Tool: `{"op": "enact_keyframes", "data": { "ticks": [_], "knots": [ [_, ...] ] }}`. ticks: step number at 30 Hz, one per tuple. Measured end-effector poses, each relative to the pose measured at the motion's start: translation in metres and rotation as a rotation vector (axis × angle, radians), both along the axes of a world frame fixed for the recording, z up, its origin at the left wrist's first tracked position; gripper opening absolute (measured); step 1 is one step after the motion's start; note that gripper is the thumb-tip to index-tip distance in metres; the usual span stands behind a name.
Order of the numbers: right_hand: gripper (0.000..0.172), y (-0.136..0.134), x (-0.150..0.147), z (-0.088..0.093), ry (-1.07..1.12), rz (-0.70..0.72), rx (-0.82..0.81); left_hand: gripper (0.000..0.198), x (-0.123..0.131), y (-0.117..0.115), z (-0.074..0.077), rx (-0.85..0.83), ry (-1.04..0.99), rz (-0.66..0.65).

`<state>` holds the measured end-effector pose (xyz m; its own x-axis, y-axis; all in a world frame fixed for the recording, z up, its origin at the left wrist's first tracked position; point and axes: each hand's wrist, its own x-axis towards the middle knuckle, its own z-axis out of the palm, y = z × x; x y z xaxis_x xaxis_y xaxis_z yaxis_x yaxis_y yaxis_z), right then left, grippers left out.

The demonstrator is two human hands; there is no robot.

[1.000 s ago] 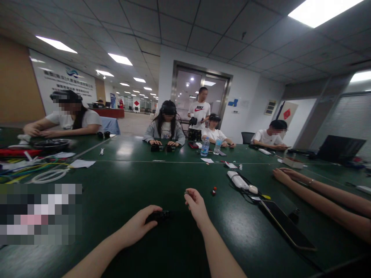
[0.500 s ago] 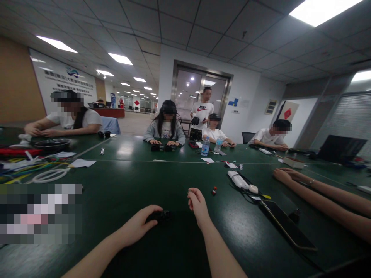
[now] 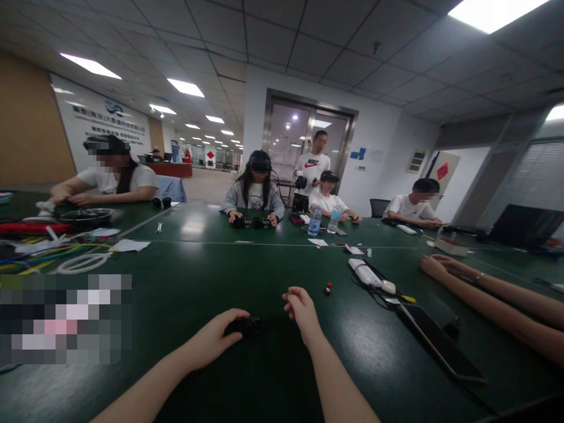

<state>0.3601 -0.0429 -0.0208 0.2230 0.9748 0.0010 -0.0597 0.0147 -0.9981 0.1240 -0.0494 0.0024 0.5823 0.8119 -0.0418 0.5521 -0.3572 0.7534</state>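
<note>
My left hand [image 3: 219,339] is closed round a small black object [image 3: 250,326] resting on the dark green table [image 3: 194,294], and the object's right end sticks out past the thumb. To the right of it, my right hand [image 3: 301,308] is raised slightly with its fingers curled and the fingertips pinched together; something tiny may be between them, too small to make out. A small red and white item [image 3: 328,288] lies on the table just right of my right hand.
A white power strip [image 3: 365,273] with cables and a dark tablet [image 3: 440,341] lie to the right, beside another person's forearms [image 3: 493,294]. Cables [image 3: 83,262] and papers lie at left. Two bottles [image 3: 314,221] stand farther back. Several people are around the table.
The view has shifted slightly. My right hand's fingertips have moved a little to the left. My left hand keeps its hold on the black object. The person opposite has shifted their hands on black items.
</note>
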Motion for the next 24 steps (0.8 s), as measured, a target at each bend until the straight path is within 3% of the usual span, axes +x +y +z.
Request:
{"op": "enact_keyframes", "data": {
  "ticks": [10,24],
  "knots": [
    [0.032,-0.003,0.000,0.002,-0.072,-0.007,-0.006,0.043,-0.005,0.005,-0.010,0.006,-0.027,-0.004],
    [0.035,-0.001,0.004,-0.004,-0.033,-0.003,-0.022,0.042,-0.003,0.004,-0.007,0.027,-0.042,-0.029]
  ]
}}
